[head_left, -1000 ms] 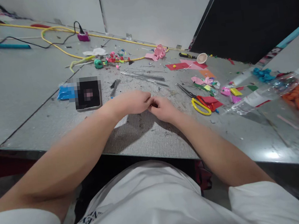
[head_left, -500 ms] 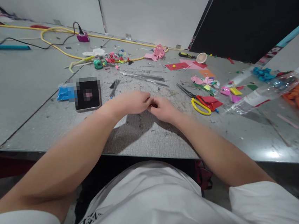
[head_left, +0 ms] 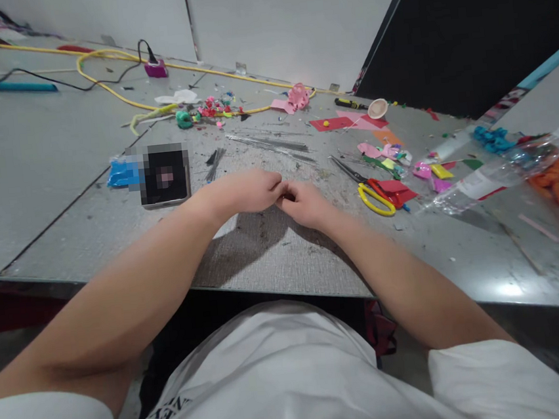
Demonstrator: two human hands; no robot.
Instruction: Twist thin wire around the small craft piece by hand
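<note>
Fingertips of my left hand (head_left: pixel 245 191) and right hand (head_left: pixel 306 203) pinch one small dark piece (head_left: pixel 285 198) (identity unclear) near the table (head_left: pixel 275 262) edge; scissors (head_left: pixel 367 191) lie right, phone (head_left: pixel 164 178) left.

- The left hand (head_left: pixel 245 191) and right hand (head_left: pixel 306 203) have barely moved in the last second.
- The fingers (head_left: pixel 282 193) meet a shade tighter over a small dark piece.
- The view has drifted very slightly.

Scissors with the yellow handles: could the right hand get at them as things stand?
Probably yes. The scissors lie flat on the table just beside the right hand, with bare surface between; only small red paper pieces touch them.
</note>
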